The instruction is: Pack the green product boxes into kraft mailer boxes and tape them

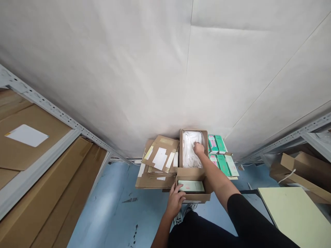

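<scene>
My right hand [198,148] reaches into a tall cardboard box [180,151] lined with crumpled white material [190,151], which may be plastic or paper. Its fingers are closed at the white material, and what they pinch is hidden. My left hand [175,200] grips the left wall of a smaller open carton [198,198] nearer to me, its fingers over the rim. Inside that carton lies a pale green box [191,186] with small pink print. Several green and pink boxes [222,164] stand in rows just right of the lined box.
Flattened cardboard [155,172] with white labels is stacked to the left. Metal shelves [64,117] holding large cartons [51,182] stand at the left. At the right are a pale yellow board [294,213] and an open carton [307,165]. A grey wall [155,69] rises behind.
</scene>
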`<state>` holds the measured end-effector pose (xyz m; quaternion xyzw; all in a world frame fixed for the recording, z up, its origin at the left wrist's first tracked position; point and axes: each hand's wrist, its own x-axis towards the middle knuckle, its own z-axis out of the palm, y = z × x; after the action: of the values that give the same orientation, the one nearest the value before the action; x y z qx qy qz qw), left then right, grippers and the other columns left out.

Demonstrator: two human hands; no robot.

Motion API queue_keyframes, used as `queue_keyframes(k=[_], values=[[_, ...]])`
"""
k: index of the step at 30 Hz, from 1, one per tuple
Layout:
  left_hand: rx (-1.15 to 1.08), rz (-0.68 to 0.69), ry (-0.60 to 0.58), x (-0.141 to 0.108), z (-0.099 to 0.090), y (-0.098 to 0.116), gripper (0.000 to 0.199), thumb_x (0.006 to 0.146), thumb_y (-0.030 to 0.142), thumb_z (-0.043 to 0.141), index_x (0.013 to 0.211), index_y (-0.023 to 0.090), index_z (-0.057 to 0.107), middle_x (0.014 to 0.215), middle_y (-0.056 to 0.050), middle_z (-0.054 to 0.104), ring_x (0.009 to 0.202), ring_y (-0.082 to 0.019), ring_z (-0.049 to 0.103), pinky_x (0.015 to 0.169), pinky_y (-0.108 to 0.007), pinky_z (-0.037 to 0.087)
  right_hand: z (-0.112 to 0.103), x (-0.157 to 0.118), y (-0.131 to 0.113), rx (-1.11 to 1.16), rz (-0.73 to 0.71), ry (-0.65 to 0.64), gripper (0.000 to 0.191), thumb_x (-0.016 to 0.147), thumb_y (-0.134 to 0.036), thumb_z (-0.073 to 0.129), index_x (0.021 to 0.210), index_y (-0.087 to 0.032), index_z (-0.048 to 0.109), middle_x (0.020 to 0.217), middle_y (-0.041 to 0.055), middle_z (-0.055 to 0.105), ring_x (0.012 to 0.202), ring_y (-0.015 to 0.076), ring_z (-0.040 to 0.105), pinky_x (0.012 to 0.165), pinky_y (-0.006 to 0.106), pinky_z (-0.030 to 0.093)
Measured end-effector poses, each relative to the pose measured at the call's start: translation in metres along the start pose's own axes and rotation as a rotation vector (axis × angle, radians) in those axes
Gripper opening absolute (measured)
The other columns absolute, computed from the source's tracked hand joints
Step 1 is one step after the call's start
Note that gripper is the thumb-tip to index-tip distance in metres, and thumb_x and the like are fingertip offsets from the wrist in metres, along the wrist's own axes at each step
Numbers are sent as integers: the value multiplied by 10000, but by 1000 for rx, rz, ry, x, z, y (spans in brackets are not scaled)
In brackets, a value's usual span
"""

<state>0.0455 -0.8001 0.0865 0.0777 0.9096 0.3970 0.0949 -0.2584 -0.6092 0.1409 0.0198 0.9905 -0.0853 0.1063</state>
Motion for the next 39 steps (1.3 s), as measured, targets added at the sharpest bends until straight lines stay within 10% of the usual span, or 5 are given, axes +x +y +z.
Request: queue_keyframes(k=[7,12,19,26,39], values=[[-29,52,8,1,-1,0,265,860,173,595,994,272,801,1481,-40,602,1506,-379,354,1217,-591,365,-21,-37,11,188,-67,282,362,986,-208,453,1273,-162,671,1216,150,733,1048,246,696,909,313,499],[-61,90,-1,2,-1,7,282,874,177,562,1011,241,800,1521,-52,566,1531,-395,293,1224,-596,348,-30,-120,39,542,-276,523,312,1024,-372,462,1106,-168,684,1014,109,735,895,227,681,849,323,544],[-28,167,-32,2,1,17,281,918,195,550,1037,253,797,1557,-23,526,1539,-372,265,1231,-588,340,20,-256,81,519,-397,325,334,935,-333,615,1242,-236,704,1362,138,666,1290,300,615,1079,459,504],[3,248,-84,10,11,41,266,902,188,586,1038,260,802,1563,-35,518,1518,-368,299,1226,-612,334,30,-301,108,538,-273,394,554,937,-313,601,1485,-253,546,1675,129,354,1530,307,381,1224,519,381],[83,465,-236,45,130,170,287,964,382,576,1045,240,812,1549,-105,531,1511,-406,320,1212,-641,322,14,-391,283,491,-2,625,447,939,-257,585,1383,-247,632,1622,123,446,1484,319,445,1184,532,450]])
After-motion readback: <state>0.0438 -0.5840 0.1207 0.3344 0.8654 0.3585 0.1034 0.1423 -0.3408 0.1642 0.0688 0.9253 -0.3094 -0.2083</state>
